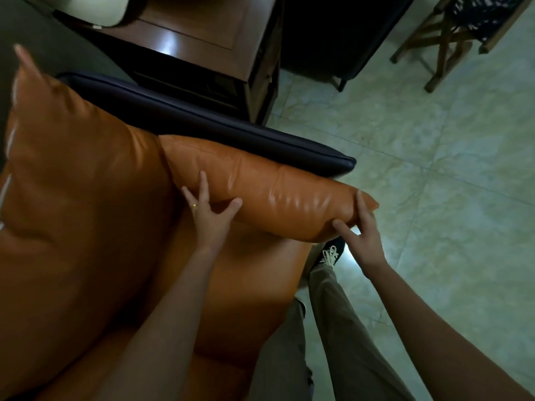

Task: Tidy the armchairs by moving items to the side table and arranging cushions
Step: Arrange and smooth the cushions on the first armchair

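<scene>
An orange leather armchair [237,287] fills the left and middle of the head view. A long orange side cushion [269,186] lies against its dark navy armrest [220,125]. My left hand [210,218] holds the cushion's near end, fingers on top and thumb under its edge. My right hand [362,233] holds the cushion's front end, fingers spread over the tip and thumb below. A large orange back cushion [75,175] stands at the left.
A dark wooden side table [202,44] stands just beyond the armrest. A second dark armchair [333,33] is behind it. A wooden folding stool [451,33] stands at the top right on the pale tiled floor [434,169]. My legs and a shoe [330,253] are beside the seat front.
</scene>
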Demonstrator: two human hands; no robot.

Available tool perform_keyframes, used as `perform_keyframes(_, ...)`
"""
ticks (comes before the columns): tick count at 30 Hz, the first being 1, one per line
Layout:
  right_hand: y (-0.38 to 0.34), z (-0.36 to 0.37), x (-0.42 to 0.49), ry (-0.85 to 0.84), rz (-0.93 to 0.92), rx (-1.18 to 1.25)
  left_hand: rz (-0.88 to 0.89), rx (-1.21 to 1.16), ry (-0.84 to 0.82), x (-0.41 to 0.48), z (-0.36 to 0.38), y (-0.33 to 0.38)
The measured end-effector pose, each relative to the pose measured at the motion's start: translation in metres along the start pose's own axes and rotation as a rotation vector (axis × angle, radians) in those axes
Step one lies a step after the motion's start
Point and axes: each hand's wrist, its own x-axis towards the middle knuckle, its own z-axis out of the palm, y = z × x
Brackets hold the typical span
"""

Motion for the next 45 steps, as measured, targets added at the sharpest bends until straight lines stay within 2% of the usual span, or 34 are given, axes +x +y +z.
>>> perform_keyframes(6,-0.004,0.008,0.017,-0.001,-0.006,0.012,0.003,-0.071,0.041,0.016,0.016,0.001)
perform_keyframes(13,-0.034,0.049,0.034,-0.055,-0.054,0.013,-0.067,0.057,0.033,0.054,-0.030,0.004)
perform_keyframes(18,-0.041,0.045,0.033,-0.076,-0.022,-0.041,-0.074,0.065,-0.009,0.049,-0.033,0.012)
perform_keyframes(20,-0.050,0.049,0.021,-0.007,0.011,-0.075,-0.088,0.028,-0.005,0.040,-0.032,0.015)
perform_keyframes(23,-0.064,0.073,-0.012,0.192,0.049,-0.091,-0.081,-0.022,0.002,0.025,-0.039,0.011)
perform_keyframes(25,-0.083,0.093,-0.038,0.223,0.029,-0.120,-0.044,-0.042,0.015,0.011,-0.050,0.005)
perform_keyframes(27,-0.108,0.117,-0.062,0.137,-0.052,-0.154,-0.007,-0.043,0.074,-0.004,-0.068,-0.003)
perform_keyframes(29,-0.137,0.144,-0.080,-0.054,-0.134,-0.195,0.022,-0.037,0.170,-0.020,-0.093,-0.014)
perform_keyframes(32,-0.180,0.197,-0.089,-0.365,-0.402,-0.301,0.032,-0.080,0.357,-0.044,-0.141,-0.038)
perform_keyframes(34,-0.204,0.237,-0.087,-0.520,-0.514,-0.346,0.032,-0.073,0.472,-0.056,-0.174,-0.057)
perform_keyframes(40,-0.275,0.364,-0.095,-0.768,-0.898,-0.497,-0.067,0.022,0.845,-0.080,-0.261,-0.113)
perform_keyframes(42,-0.293,0.403,-0.102,-0.793,-1.028,-0.567,-0.105,0.090,0.866,-0.073,-0.281,-0.126)
perform_keyframes(45,-0.307,0.457,-0.103,-0.827,-1.307,-0.787,-0.210,0.236,0.671,-0.043,-0.309,-0.141)
